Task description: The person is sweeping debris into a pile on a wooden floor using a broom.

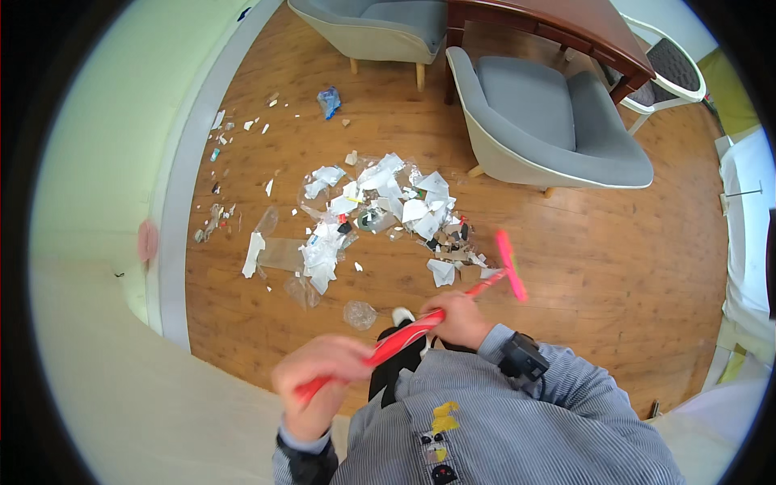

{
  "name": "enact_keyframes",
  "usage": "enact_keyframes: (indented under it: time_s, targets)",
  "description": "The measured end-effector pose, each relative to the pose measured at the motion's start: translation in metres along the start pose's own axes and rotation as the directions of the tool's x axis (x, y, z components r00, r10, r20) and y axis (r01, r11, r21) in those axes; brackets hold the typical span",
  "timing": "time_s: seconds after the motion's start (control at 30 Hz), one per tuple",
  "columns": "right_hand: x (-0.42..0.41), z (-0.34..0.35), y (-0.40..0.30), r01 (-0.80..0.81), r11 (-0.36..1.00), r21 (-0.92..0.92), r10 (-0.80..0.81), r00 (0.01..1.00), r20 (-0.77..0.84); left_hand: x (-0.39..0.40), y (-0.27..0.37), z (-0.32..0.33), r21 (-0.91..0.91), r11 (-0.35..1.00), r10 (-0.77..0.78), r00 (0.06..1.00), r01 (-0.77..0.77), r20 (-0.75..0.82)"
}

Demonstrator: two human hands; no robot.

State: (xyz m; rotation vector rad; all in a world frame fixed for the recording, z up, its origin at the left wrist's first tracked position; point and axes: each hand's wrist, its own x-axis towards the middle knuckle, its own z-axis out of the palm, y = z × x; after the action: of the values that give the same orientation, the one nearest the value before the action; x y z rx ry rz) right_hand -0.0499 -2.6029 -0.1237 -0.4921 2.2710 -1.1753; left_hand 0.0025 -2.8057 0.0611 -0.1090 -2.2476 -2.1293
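Observation:
A broom with a red striped handle slants across my front, both hands shut around it. My left hand, slightly blurred, grips the upper end. Lower down the shaft is my right hand. The broom's pink head is right of the litter, low over or on the floor; contact is hard to tell. In front of me lies a heap of torn white paper mixed with clear plastic and small dark scraps. A crumpled clear plastic piece lies near my white shoe.
More scraps are scattered along the left wall's grey baseboard. A blue crumpled wrapper lies farther off. Two grey armchairs stand by a dark wooden desk, with a white-framed chair at right.

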Motion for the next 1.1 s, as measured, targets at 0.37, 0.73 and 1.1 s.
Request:
enact_keyframes:
  time_s: [0.37, 0.73, 1.1]
  targets:
    - [0.025, 0.047, 0.132, -0.403, 0.915, -0.005, 0.402, 0.912, -0.079, 0.071, -0.119, 0.019, -0.090, 0.837, -0.478, 0.801, 0.540, 0.359]
    - [0.236, 0.106, -0.038, 0.239, 0.949, 0.208, -0.195, 0.958, -0.213, 0.127, -0.039, -0.153, 0.024, 0.999, -0.033, 0.999, 0.033, 0.026]
    - [0.331, 0.102, -0.131, 0.511, 0.836, 0.202, -0.499, 0.860, -0.107, 0.141, -0.003, -0.193, 0.245, 0.928, 0.255, 0.957, -0.282, 0.136]
